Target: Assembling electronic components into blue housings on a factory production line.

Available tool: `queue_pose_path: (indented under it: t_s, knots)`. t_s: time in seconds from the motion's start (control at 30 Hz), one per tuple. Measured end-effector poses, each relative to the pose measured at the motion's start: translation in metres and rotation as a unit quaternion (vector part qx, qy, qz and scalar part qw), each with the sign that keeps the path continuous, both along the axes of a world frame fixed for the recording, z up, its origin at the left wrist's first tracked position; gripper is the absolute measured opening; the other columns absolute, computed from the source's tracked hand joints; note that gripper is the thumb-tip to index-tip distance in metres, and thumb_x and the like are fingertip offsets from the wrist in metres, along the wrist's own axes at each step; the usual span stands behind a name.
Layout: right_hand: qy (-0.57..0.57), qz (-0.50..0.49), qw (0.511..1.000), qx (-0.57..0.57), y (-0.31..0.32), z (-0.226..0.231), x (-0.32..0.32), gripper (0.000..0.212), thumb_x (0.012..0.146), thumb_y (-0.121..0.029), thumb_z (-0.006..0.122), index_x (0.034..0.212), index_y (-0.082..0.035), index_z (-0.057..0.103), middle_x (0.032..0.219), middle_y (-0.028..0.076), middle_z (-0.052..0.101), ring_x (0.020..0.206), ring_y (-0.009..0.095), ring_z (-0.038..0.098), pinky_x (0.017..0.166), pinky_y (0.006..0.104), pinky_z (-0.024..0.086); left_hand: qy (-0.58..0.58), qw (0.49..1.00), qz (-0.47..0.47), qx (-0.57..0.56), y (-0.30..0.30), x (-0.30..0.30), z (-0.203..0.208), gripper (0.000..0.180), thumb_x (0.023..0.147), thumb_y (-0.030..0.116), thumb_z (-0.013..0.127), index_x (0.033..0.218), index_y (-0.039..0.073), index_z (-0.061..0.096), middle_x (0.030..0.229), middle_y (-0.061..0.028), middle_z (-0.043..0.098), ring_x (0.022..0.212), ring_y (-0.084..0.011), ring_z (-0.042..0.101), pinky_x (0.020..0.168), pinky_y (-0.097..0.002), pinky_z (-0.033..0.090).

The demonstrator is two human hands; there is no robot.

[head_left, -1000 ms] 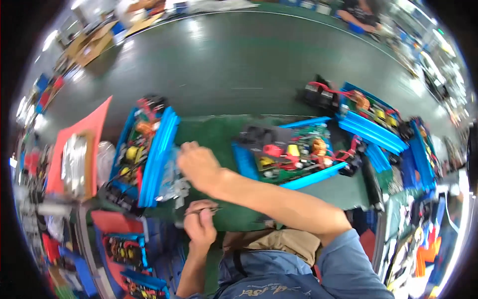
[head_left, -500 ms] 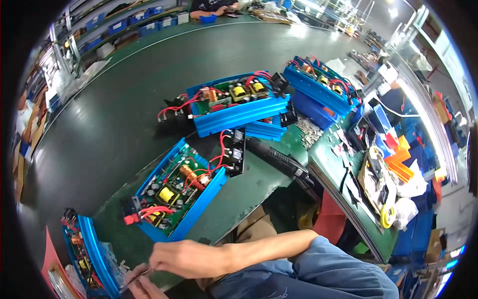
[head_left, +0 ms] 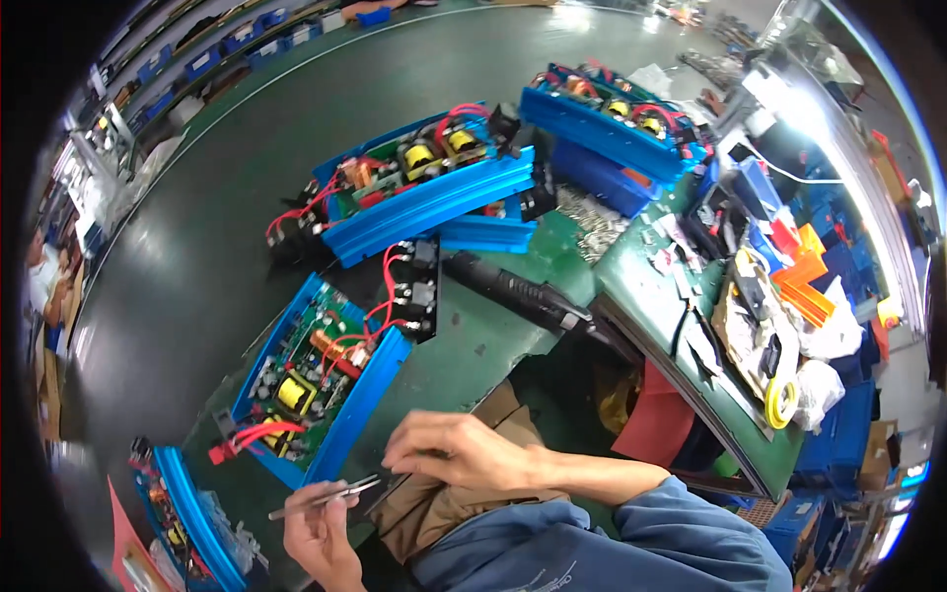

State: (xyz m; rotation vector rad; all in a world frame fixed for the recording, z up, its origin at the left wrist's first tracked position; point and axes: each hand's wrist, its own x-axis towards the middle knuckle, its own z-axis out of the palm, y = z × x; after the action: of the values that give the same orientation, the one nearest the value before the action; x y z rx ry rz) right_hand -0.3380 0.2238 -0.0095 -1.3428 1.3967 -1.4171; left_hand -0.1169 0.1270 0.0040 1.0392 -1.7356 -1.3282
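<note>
- Tweezers [head_left: 296, 507] up in the left hand [head_left: 321, 543], slim and silvery, lying at a slant, 2 prongs pointing right with a narrow gap between the tips.
- Left fingers pinch closed around the shank, and the tweezers are all that shows in that grip.
- Right hand [head_left: 459, 449] close by, just beyond the prong tips, its fingers bent inward; whether they pinch anything small, I cannot tell.
- Both hands work around the near edge of the green worktop [head_left: 459, 375], close to brown cloth [head_left: 414, 513] over the lap.
- Just ahead sits the nearest blue casing [head_left: 360, 419], open on top, showing a circuit board [head_left: 316, 380] with yellow-wrapped parts.
- Red wires link that board to a black end panel [head_left: 424, 291] at the far end.
- Right of the panel, a black cylindrical tool [head_left: 503, 288] lies on its side.
- Farther back, a 2nd open casing [head_left: 434, 212] rests partly over another blue piece; to its right, more casings sit above a blue bin [head_left: 602, 183].
- Small metal parts [head_left: 592, 225] spread beside that bin.
- Down at lower left, another casing [head_left: 202, 523] stands beside clear plastic [head_left: 237, 538].
- Over right, a yellow ring [head_left: 781, 405] lies among clutter.
</note>
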Motion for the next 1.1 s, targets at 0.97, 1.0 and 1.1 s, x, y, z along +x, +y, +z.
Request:
queue_pose_path:
  t_s: [0.97, 1.0, 1.1]
  knots:
    - [0.247, -0.314, 0.917, -0.013, 0.013, -0.016, -0.049, 0.021, 0.089, 0.003, 0.069, 0.109, -0.001, 0.07, 0.101, 0.011, 0.069, 0.091, 0.019, 0.066, 0.077, 0.0295, 0.051, -0.008, 0.993, 0.014, -0.116, -0.016, -0.016, -0.006, 0.012, 0.101, 0.004, 0.06, 0.109, -0.004, 0.06, 0.103, -0.0154, 0.071, 0.089, -0.0214, 0.074, 0.073, -0.0275, 0.055]
    - [0.344, -0.373, 0.861, -0.038, 0.019, -0.021, -0.072, 0.023, 0.089, 0.003, 0.069, 0.112, -0.001, 0.069, 0.104, 0.012, 0.069, 0.095, 0.023, 0.065, 0.083, 0.032, 0.051, -0.031, 0.985, 0.025, -0.166, -0.023, -0.015, -0.007, 0.01, 0.101, 0.004, 0.06, 0.108, -0.004, 0.06, 0.101, -0.015, 0.071, 0.089, -0.0213, 0.073, 0.074, -0.0277, 0.056]
    - [0.508, -0.461, 0.725, 0.059, 0.038, -0.027, -0.117, 0.033, 0.093, -0.009, 0.071, 0.125, -0.004, 0.064, 0.122, 0.016, 0.063, 0.112, 0.035, 0.06, 0.099, 0.0431, 0.047, -0.039, 0.964, 0.029, -0.26, -0.04, -0.023, -0.02, 0.01, 0.094, -0.003, 0.068, 0.104, -0.001, 0.066, 0.096, -0.0143, 0.072, 0.083, -0.0224, 0.073, 0.074, -0.0309, 0.057]
